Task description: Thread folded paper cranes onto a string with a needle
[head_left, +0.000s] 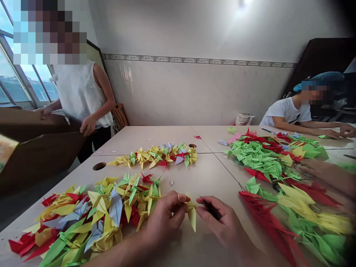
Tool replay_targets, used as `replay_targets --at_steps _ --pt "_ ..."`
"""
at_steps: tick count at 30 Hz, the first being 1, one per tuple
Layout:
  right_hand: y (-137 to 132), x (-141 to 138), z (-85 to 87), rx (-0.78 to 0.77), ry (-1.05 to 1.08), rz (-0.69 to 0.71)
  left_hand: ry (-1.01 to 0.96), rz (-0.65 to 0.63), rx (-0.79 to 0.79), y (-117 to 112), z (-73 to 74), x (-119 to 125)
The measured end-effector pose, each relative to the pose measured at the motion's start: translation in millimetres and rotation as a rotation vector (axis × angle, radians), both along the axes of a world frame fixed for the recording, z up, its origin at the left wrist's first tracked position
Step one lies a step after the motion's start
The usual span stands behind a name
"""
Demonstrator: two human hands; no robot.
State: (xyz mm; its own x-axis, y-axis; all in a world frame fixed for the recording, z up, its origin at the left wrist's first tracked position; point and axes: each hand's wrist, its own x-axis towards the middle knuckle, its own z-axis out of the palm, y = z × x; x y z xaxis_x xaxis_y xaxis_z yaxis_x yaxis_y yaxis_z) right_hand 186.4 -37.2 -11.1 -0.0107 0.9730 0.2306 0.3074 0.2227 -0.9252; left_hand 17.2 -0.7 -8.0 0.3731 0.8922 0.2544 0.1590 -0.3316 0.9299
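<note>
The left hand (164, 218) pinches a yellow paper crane (191, 218) with fingers together; the right hand's (219, 222) fingers clamp a slim black tool (211, 210); many finished paper cranes (102, 207) lie heaped left of the fingers.

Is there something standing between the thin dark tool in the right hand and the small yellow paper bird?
Nothing visible stands between them. The left hand pinches the yellow paper bird, and the thin dark tool in the right hand is just beside it, with only open air in the gap.
</note>
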Motion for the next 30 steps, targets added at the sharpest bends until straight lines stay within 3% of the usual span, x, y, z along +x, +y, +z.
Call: replay_targets --at_steps 3,8,15,24,30 --pt "0.6 -1.5 -1.3 0.015 -0.042 0.052 0.064 -0.01 0.13 -6.2 0.3 1.2" --pt "0.4 -2.8 2.3 0.015 -0.035 0.084 -0.204 -0.063 -0.039 -6.2 0.0 6.4" --pt "-9.2 1.3 15.0 0.073 -0.195 0.047 -0.263 0.079 0.002 2.8 -9.3 4.2" --pt "-7.3 -2.6 7.6 0.226 -0.463 0.092 -0.21 0.027 0.048 -3.1 -10.1 5.9" --pt "-6.2 -1.0 6.2 0.165 -0.386 0.106 -0.151 0.068 0.064 -6.2 -7.6 4.5"
